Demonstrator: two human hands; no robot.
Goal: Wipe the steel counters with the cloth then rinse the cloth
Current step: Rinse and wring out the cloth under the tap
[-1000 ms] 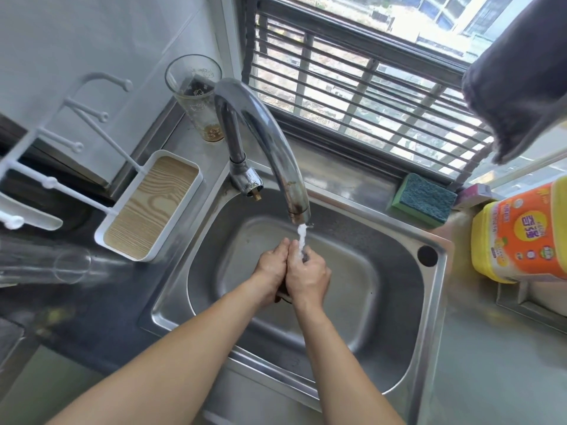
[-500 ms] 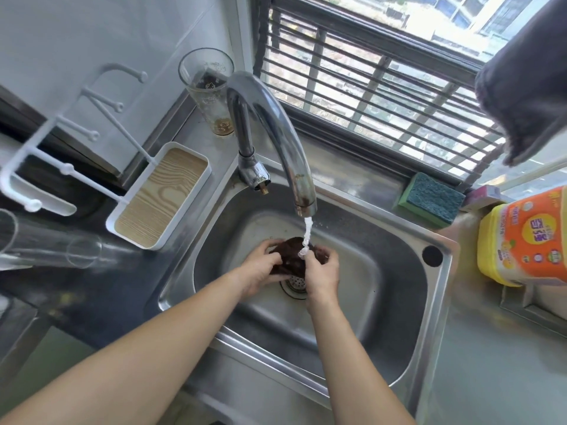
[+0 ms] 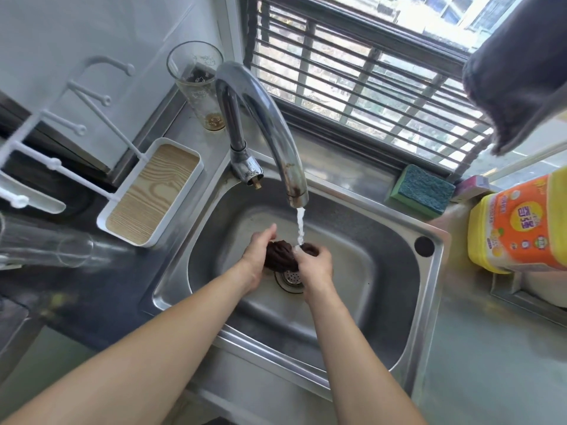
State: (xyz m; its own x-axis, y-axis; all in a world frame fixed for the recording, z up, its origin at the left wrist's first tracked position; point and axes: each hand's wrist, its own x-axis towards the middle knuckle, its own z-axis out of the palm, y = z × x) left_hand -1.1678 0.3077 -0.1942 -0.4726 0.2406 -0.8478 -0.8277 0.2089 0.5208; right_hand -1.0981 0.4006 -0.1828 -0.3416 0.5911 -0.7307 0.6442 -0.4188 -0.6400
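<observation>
So, left to right. Your left hand (image 3: 257,256) grips the left side of the cloth (image 3: 280,254), fingers curled round it. The cloth is a dark brown wad bunched between both hands, held low inside the sink (image 3: 362,342), just above the drain strainer (image 3: 290,277). The water stream (image 3: 300,225) from the tap (image 3: 267,124) lands on the wad's right end, at your right hand's knuckles. Your right hand (image 3: 316,265) is clamped on the right end.

Handling, my read: soaked fabric, so soft, limp, no stiffness at all, and heavier than it looks dry. Probably slick where it's balled tight. Nothing fragile. A pinch on one corner will let the rest sag and drip, so hold it by the bulk, one fist each end, as you have now. That grip also suits a wring: twist the ends opposite ways. Keep it over the basin, or runoff goes back onto the steel surface (image 3: 491,348) on the right.
</observation>
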